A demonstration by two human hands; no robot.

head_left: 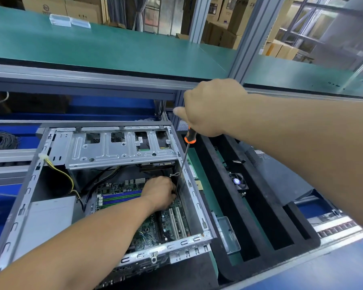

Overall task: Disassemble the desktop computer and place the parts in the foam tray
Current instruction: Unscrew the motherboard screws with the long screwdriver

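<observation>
An open desktop computer case (23,201) lies on its side with the green motherboard (153,225) showing inside. My right hand (212,107) grips an orange-and-black screwdriver (189,137) above the case, its long shaft running down into the case's right inner corner. My left hand (161,192) reaches inside, fingers curled at the shaft's tip near the right wall; what they hold is hidden. A black foam tray (260,208) with long slots lies right of the case. A small fan (238,182) and a memory stick (194,170) lie in it.
A silver drive cage (117,149) spans the top of the case, and a grey power supply (48,218) with yellow-black cables sits at its left. A teal shelf (92,45) on aluminium posts overhangs the bench. Coiled cables (0,140) lie at far left. A metal panel (281,174) lies beyond the tray.
</observation>
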